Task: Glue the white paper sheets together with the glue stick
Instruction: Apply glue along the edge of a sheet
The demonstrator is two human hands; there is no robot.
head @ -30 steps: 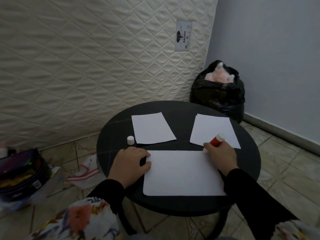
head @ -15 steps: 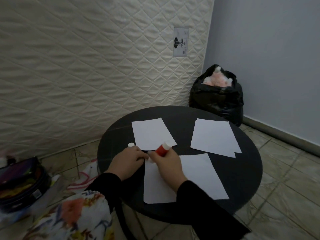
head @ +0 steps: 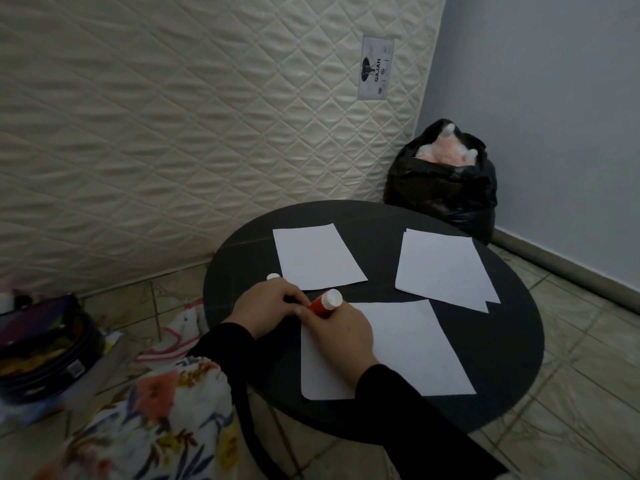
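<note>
Three white paper sheets lie on the round black table [head: 519,358]: a near sheet [head: 408,348], a far-left sheet [head: 317,259] and a far-right sheet [head: 443,268]. My right hand [head: 341,330] grips the red glue stick [head: 323,303], tilted, its white end up, at the near sheet's top-left corner. Just left of it, my left hand [head: 268,306] rests with fingers curled, pressing at that corner. The white cap [head: 272,277] stands on the table behind my left hand.
A quilted mattress [head: 173,133] leans against the wall behind the table. A full black bag [head: 446,188] sits in the corner. On the tiled floor to the left are a dark case [head: 41,348] and a cloth [head: 173,337].
My right hand carried the glue stick from the near sheet's top-right corner across to its top-left corner, beside my left hand. The view has shifted left.
</note>
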